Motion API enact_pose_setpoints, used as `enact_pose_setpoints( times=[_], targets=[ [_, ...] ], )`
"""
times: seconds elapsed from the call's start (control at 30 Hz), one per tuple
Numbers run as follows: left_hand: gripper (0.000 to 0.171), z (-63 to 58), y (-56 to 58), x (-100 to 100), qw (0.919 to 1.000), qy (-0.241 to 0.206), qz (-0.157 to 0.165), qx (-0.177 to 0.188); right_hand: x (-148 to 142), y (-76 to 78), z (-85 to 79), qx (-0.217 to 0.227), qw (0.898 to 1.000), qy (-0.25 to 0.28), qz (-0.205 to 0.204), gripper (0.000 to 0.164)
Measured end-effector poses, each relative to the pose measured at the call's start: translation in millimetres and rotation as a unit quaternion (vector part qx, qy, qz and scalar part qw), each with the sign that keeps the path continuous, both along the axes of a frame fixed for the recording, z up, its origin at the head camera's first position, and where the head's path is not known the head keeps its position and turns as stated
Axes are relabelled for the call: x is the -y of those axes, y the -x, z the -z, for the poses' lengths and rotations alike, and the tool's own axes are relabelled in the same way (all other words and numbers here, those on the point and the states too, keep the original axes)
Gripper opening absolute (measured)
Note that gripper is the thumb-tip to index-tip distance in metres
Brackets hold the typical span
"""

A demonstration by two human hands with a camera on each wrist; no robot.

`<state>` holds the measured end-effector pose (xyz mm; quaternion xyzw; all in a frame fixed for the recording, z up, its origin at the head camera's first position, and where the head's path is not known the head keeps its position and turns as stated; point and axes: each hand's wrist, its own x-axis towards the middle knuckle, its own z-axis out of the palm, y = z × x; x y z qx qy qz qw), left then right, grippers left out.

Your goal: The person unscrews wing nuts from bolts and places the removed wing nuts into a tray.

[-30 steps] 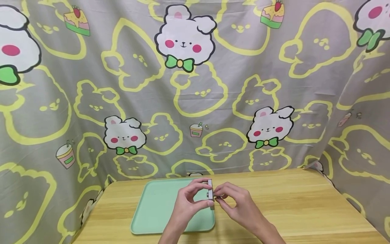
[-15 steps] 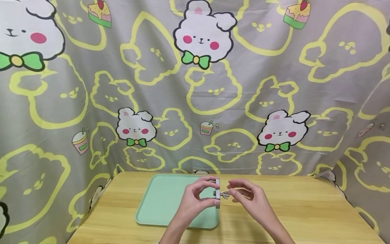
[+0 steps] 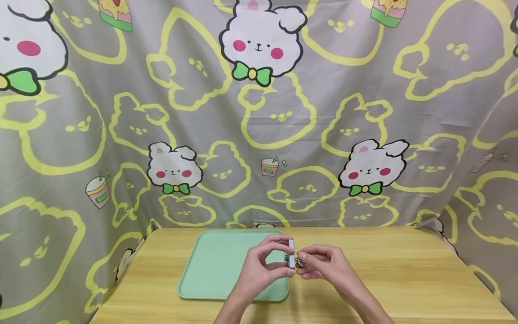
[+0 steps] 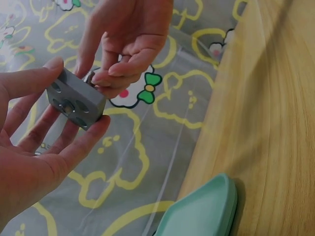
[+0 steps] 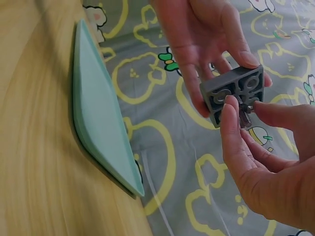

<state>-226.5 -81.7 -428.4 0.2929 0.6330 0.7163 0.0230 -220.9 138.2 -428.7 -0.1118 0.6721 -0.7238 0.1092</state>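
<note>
A small grey square block (image 3: 291,255) is held up by my left hand (image 3: 256,267), thumb on one edge and fingers on the opposite edge. Round openings show on one face of the block (image 4: 76,101), with a bolt head in the middle. The other face is ribbed, and a threaded bolt (image 5: 245,119) sticks out from its centre. On that side my right hand (image 3: 333,267) pinches a metal wing nut (image 3: 300,261) on the bolt between thumb and fingers. The fingertips partly cover the wing nut.
A pale green tray (image 3: 218,270) lies on the wooden table (image 3: 388,274), left of and partly behind my left hand. A grey curtain (image 3: 226,130) with cartoon prints hangs behind the table and along both sides.
Half a second ago the right fingers were loosened and drawn back, baring the wing nut; now they close around it again. The left hand keeps its grip on the block. The head view shifts slightly.
</note>
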Motion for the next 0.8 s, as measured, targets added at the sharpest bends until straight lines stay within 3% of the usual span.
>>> enact_pose_setpoints(
  times=[0.37,0.57,0.7,0.8],
  targets=[
    [0.034,0.2,0.6,-2.9,1.0000,0.001,0.000,0.002,0.8,0.0,3.2,-0.029,1.000,-0.006,0.007,0.034],
    [0.035,0.5,0.3,-1.7,0.9999,-0.012,0.001,0.004,4.5,-2.8,3.8,-0.100,0.994,-0.046,0.029,0.029],
    [0.036,0.9,0.9,1.4,0.9996,-0.027,0.006,0.005,10.2,-6.1,5.3,-0.207,0.973,-0.082,0.057,0.013],
    [0.036,-0.2,1.2,4.1,0.9994,-0.032,0.008,0.010,13.8,-7.1,7.8,-0.320,0.937,-0.113,0.081,0.012]
  ],
)
